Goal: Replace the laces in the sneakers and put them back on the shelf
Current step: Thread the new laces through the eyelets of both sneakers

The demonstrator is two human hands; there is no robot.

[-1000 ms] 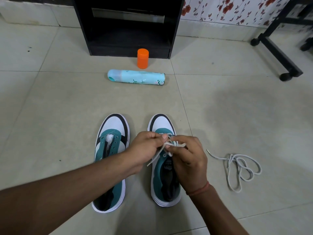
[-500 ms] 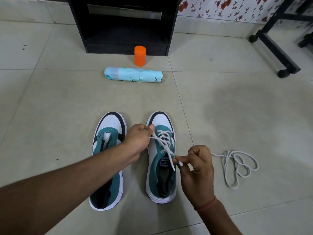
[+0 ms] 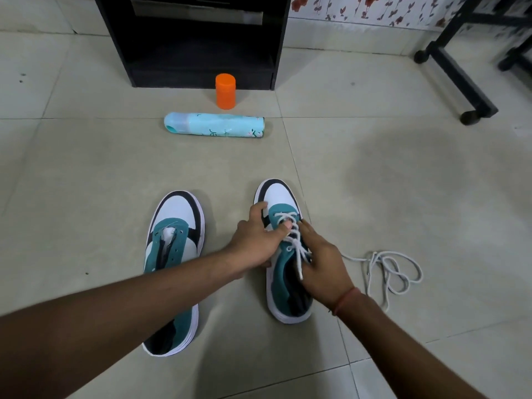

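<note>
Partial lettering "Je" appears on the teal spray can (image 3: 214, 128), lying well beyond the left hand (image 3: 256, 240); remainder illegible.

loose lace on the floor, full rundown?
The loose lace is a white cord, apparently flat and woven, lying in a slack tangle of overlapping loops on the beige tiled floor, right of the laced sneaker. One strand trails toward the right hand; contact there is hidden.
</note>
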